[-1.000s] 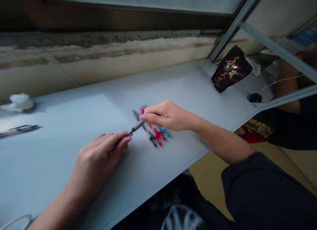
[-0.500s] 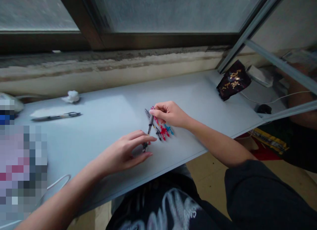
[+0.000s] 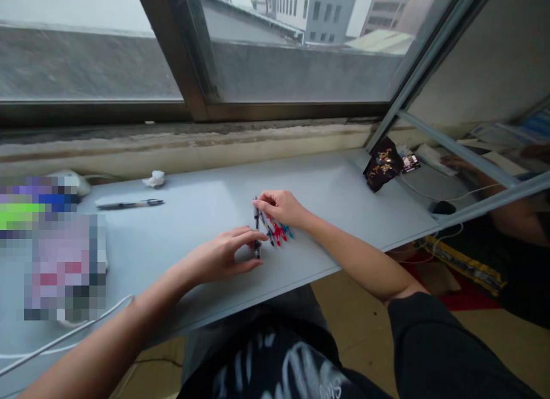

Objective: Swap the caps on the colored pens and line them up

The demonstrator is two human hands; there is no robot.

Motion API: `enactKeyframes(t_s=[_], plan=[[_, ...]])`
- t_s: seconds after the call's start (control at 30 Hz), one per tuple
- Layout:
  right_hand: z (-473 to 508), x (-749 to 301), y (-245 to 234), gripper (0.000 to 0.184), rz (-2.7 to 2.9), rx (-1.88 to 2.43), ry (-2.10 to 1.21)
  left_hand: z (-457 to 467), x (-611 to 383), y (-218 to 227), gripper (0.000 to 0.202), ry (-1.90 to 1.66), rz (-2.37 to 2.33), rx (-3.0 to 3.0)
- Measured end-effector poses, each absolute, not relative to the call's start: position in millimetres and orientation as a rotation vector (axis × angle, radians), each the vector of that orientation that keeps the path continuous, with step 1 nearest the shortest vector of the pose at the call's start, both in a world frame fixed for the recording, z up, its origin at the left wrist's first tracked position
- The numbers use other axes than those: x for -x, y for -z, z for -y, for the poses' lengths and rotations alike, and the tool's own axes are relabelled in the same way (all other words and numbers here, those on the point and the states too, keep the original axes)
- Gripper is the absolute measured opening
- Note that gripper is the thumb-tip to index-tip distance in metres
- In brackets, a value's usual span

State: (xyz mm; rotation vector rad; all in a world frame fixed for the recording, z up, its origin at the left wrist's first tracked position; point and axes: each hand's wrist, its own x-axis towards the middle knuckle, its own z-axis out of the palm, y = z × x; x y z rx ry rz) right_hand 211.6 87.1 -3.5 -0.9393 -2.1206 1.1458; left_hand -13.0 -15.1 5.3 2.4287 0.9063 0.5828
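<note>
My right hand pinches the upper end of a dark pen between thumb and fingertips. The pen points toward me, low over the desk. My left hand is beside its lower end, thumb and fingers spread apart around it; whether they touch it I cannot tell. Just right of this pen is a cluster of several pens with red parts and blue parts, with dark ones among them. My right hand partly covers the cluster.
On the pale desk, another pen lies at left, near a crumpled white tissue. A dark packet stands by the metal frame at right. A white cable runs at lower left. Another person's arm shows far right.
The view has tilted up, showing more of the window and buildings outside. My right hand still holds the pen, now turned more in line with me. My left hand stays spread by its lower end.
</note>
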Motion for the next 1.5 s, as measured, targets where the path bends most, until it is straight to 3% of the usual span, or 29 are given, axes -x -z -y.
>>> enactKeyframes(t_s=[0.13,0.23,0.33,0.47,0.8,1.13,1.5], plan=[[-88,-215,-2,0.051,2.213,0.92,-0.963,8,17,-1,0.023,-0.716,-0.955,-2.528],[-91,-224,-10,0.042,2.338,1.158,-0.758,3,24,-2,0.027,-0.753,-0.97,-2.512],[-94,-234,-17,0.05,2.521,1.429,-0.685,1,29,-3,0.033,-0.755,-1.032,-2.476],[-95,-233,-19,0.058,2.606,1.399,-0.632,0,33,1,0.032,-0.75,-1.106,-2.463],[-98,-202,-24,0.044,2.707,1.235,-0.713,-18,52,6,0.031,-0.567,-1.06,-2.523],[-108,-198,11,0.039,2.622,0.887,-0.631,-11,43,10,0.029,-0.563,-1.082,-2.311],[-82,-205,-8,0.045,2.69,1.067,-0.76,0,45,5,0.024,-0.631,-1.157,-2.087]])
